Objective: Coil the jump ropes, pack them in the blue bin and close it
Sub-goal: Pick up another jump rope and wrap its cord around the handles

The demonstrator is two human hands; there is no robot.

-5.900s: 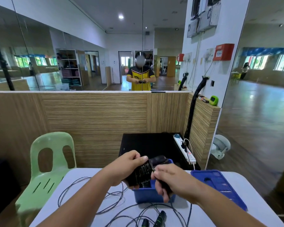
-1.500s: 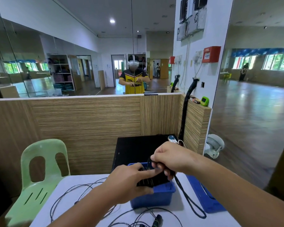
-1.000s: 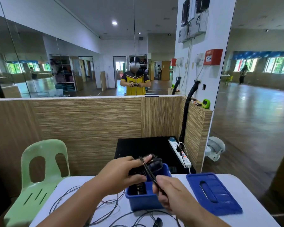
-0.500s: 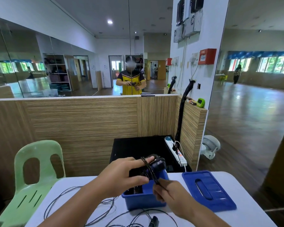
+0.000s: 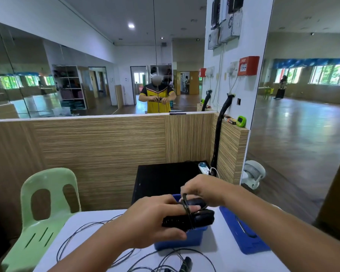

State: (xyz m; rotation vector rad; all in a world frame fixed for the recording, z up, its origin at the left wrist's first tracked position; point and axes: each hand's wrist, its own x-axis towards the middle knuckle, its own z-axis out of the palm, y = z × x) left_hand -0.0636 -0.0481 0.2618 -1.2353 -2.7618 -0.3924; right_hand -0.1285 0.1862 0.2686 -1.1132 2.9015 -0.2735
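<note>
the left hand (image 5: 155, 222) grips the black jump rope bundle (image 5: 186, 219) lying sideways, left to right, just over the blue bin (image 5: 177, 242). the right hand (image 5: 202, 190) pinches its cord (image 5: 185, 203) on top.

The place is a dance or exercise studio, a large indoor hall. A wall mirror (image 5: 67, 79) runs above a wood-grain partition (image 5: 98, 154) and reflects a person standing in a wide room. A polished wooden floor (image 5: 294, 138) stretches towards a row of windows (image 5: 330, 74). Cubby shelves (image 5: 71, 87) with stacked gear, too small to make out, show in the reflection. Thin jump ropes (image 5: 90, 238) lie loose on a white table (image 5: 82, 224), a green plastic chair (image 5: 45, 203) just beside it. A red fire alarm box (image 5: 248, 65) hangs on a white pillar (image 5: 249, 99)
</note>
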